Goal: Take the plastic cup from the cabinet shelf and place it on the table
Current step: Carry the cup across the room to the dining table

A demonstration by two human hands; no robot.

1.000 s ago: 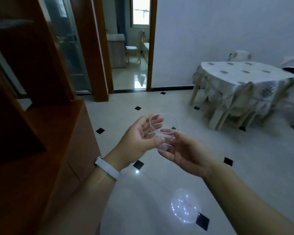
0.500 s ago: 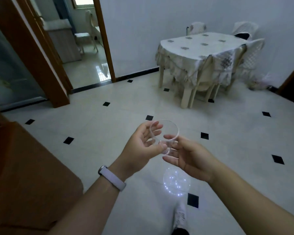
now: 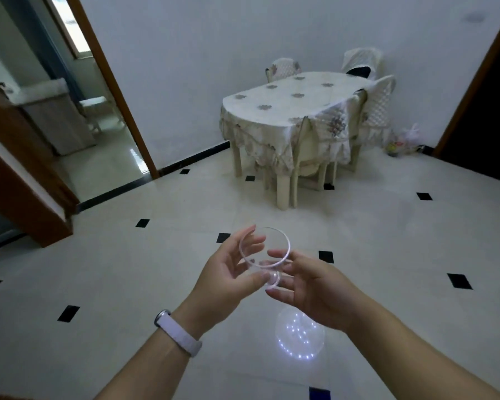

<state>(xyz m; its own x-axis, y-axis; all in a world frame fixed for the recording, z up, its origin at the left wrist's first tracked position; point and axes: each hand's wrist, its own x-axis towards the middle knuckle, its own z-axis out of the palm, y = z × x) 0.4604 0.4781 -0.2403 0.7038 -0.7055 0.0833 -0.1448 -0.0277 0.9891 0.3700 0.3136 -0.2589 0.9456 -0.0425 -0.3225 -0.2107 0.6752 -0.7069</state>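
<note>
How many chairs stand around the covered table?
4: one at the far left, one at the far right, one on the right side, one at the near side. Others may be hidden.

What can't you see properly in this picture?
- Plastic cup: see-through; the left hand and right hand cover its lower part in the head view.
- Table: legs mostly hidden by cloth and chairs.
- Dark doorway: too dark, cut off by the right edge.
</note>
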